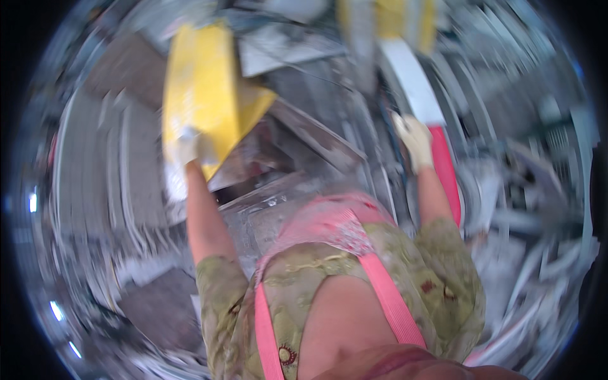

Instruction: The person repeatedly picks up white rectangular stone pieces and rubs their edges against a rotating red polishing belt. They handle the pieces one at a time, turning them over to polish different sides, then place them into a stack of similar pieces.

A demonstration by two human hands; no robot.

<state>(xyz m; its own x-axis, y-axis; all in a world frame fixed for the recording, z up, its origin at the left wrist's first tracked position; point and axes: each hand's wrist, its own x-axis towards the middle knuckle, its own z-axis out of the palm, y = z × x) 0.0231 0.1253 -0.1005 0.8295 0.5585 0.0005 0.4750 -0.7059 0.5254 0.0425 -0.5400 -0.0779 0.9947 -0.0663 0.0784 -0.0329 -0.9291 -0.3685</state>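
Note:
My left hand (190, 145), in a pale glove, is at the lower part of a large yellow panel (201, 82) with a folded side. Motion smears its fingers, so whether they grip the panel or only touch it does not show. On the right, my right hand (415, 140), also in a pale glove, is beside a long strip, white (415, 79) at its far part and pinkish red (446, 171) nearer me. Its fingers look curled in by a dark narrow edge, and what they hold, if anything, is hidden.
Stacks of grey sheets (104, 158) stand at the left. A dark angled metal frame (316, 136) lies between my arms. More yellow pieces (396, 19) are at the far side. A dark flat piece (161, 310) sits at the lower left, and blurred grey clutter fills the right.

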